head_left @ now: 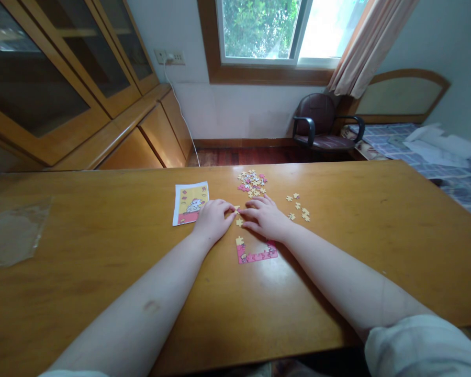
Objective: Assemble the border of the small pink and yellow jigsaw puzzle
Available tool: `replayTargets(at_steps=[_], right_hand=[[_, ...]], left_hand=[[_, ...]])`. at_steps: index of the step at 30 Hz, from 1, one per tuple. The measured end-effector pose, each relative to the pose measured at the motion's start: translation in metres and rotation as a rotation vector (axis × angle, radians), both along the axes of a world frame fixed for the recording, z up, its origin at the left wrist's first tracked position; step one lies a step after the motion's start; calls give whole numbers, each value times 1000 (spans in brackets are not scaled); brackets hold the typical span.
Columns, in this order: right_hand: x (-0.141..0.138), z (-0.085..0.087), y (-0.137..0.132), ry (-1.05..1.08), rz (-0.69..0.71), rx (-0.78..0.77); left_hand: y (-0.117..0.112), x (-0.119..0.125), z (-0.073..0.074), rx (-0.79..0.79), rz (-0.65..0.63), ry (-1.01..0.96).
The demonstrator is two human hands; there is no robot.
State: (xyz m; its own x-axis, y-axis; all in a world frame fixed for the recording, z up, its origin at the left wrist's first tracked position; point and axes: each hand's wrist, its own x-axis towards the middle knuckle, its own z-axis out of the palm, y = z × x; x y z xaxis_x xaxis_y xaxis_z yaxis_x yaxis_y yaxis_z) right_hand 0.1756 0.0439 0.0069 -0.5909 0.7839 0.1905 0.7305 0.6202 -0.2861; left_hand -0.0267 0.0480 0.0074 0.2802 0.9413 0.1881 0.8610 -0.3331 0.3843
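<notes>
My left hand [215, 221] rests on the table with thumb and fingertips closed at a small yellow and pink puzzle piece [237, 210]. From the other side my right hand [267, 218] reaches in, fingers stretched out and spread, one fingertip at the same piece. Just below lies a single yellow puzzle piece [239, 223]. Nearer me is a joined corner of pink puzzle border [258, 257], its right end partly hidden by my right wrist. The picture sheet [191, 204] with a white character on yellow and pink lies left, partly under my left hand.
A pile of mixed pieces [252, 180] sits beyond my hands. Several yellow loose pieces [305, 213] lie to the right. A clear plastic bag [13, 233] is at the far left of the wooden table [235, 314]. Behind the table stands an armchair [317, 123].
</notes>
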Motion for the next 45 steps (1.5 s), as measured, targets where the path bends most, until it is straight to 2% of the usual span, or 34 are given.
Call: replayTargets(at_steps=[6, 9, 11, 14, 16, 18, 20, 24, 29, 37, 40, 45], right_hand=[[-2, 0, -2, -10, -1, 13], [1, 14, -2, 2, -60, 50], [12, 30, 2, -3, -178, 38], [43, 54, 16, -191, -484, -89], [67, 61, 27, -365, -677, -208], [86, 58, 37, -524, -741, -338], [95, 51, 43, -620, -727, -451], [95, 40, 46, -667, -712, -490], [95, 45, 44, -673, -757, -500], [95, 46, 42, -714, -661, -502], [90, 50, 38, -750, -596, -529], [85, 56, 36, -728, -567, -586]], left_hand=[[0, 0, 0, 4, 2, -3], [1, -1, 0, 17, 11, -13], [1, -2, 1, 16, 13, -18], [1, -1, 2, 6, 17, -18], [1, -1, 3, 3, 23, -18], [0, 0, 3, 3, 25, -19], [0, 0, 3, 2, 26, -19], [0, 0, 3, 1, 31, -23], [-1, 0, 5, 4, 35, -28], [-1, 0, 5, 1, 35, -41], [-1, 1, 5, -1, 38, -42], [-1, 0, 4, 0, 44, -39]])
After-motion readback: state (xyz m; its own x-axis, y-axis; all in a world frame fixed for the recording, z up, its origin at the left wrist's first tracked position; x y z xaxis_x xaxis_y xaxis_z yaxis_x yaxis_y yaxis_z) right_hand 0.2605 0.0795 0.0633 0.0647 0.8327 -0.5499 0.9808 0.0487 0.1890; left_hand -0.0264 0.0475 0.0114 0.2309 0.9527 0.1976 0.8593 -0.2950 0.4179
